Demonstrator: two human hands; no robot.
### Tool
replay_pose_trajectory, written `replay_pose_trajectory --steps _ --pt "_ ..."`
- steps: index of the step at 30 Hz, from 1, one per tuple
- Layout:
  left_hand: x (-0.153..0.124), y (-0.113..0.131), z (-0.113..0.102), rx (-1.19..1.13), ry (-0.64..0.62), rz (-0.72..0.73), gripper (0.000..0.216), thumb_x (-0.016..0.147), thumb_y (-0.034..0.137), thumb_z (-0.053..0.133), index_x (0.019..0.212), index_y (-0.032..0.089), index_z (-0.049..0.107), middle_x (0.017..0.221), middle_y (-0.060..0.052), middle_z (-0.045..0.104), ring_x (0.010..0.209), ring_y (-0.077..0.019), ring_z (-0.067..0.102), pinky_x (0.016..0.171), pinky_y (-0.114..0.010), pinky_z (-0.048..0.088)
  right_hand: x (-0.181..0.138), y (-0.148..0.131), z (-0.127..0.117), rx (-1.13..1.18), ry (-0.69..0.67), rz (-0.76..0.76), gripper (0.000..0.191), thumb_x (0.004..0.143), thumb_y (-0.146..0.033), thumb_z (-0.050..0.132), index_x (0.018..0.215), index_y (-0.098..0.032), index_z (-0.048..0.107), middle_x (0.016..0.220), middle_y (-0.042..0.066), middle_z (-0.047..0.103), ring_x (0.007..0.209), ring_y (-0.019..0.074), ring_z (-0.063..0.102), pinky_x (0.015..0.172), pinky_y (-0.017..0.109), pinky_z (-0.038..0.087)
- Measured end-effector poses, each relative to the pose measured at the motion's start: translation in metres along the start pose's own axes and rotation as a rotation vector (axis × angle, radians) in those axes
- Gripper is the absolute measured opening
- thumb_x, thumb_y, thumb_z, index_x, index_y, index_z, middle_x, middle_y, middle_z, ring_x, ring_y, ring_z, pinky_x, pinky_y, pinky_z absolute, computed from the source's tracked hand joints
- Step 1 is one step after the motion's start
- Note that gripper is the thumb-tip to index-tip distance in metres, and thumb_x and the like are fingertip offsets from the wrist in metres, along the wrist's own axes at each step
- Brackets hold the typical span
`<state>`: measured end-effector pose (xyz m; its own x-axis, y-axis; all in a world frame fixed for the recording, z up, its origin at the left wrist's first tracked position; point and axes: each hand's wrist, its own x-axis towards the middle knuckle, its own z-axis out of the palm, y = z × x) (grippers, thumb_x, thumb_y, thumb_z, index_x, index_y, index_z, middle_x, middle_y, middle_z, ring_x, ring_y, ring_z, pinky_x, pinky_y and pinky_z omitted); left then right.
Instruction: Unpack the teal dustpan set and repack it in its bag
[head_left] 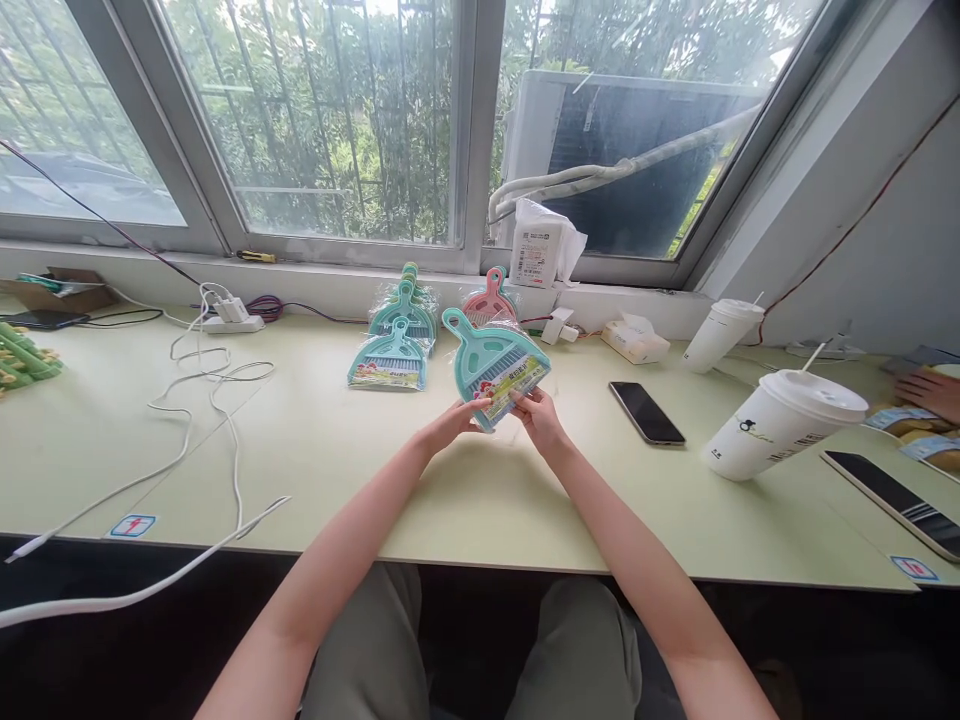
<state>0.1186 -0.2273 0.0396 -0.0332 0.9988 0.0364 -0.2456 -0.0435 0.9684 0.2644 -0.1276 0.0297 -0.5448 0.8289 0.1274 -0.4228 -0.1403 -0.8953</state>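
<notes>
Both hands hold a teal mini dustpan-and-brush set [491, 362] in clear plastic wrap, raised a little above the pale green table [420, 500]. My left hand [452, 422] pinches its lower left corner. My right hand [536, 415] grips its lower right edge by the printed label. Behind it lie more wrapped sets: a teal one [388, 360] flat on the table, a stack of teal ones [405, 305] and a pink one [489, 298] near the window sill.
A black phone [646, 412] lies right of my hands. Two white lidded cups [780, 420] [721, 335] stand further right, beside a tablet [896, 500] and another person's hand [930, 392]. White cables [202, 400] and a power strip [232, 320] sprawl at left. A tissue box [634, 340] sits by the sill.
</notes>
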Motion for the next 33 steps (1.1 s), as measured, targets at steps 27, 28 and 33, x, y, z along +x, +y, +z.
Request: replay_pose_trajectory --steps 27,28,33 --pt "0.009 -0.008 -0.014 -0.010 0.086 -0.039 0.048 0.072 0.027 0.071 0.117 0.014 0.060 0.113 -0.013 0.067 0.091 -0.0243 0.067 0.077 -0.039 0.056 0.006 0.004 -0.009 -0.060 -0.025 0.140 0.028 0.072 -0.028 0.075 0.095 -0.019 0.062 0.103 0.006 0.071 0.094 0.0219 0.069 0.092 0.039 0.056" --pt "0.009 -0.007 -0.016 -0.021 0.115 -0.057 0.047 0.072 0.024 0.070 0.116 0.013 0.060 0.110 -0.013 0.068 0.087 -0.0233 0.067 0.076 -0.039 0.057 0.007 -0.001 -0.013 -0.089 -0.085 0.214 0.026 0.077 -0.031 0.071 0.099 -0.019 0.062 0.104 0.007 0.071 0.094 0.0215 0.069 0.092 0.039 0.056" --pt "0.011 -0.005 -0.031 -0.162 0.209 -0.154 0.035 0.072 0.014 0.064 0.106 0.007 0.063 0.099 -0.013 0.070 0.079 -0.0208 0.069 0.077 -0.037 0.058 0.012 -0.029 -0.042 -0.225 -0.196 0.338 0.032 0.093 -0.041 0.048 0.111 -0.016 0.059 0.106 0.012 0.071 0.100 0.0215 0.068 0.094 0.037 0.054"
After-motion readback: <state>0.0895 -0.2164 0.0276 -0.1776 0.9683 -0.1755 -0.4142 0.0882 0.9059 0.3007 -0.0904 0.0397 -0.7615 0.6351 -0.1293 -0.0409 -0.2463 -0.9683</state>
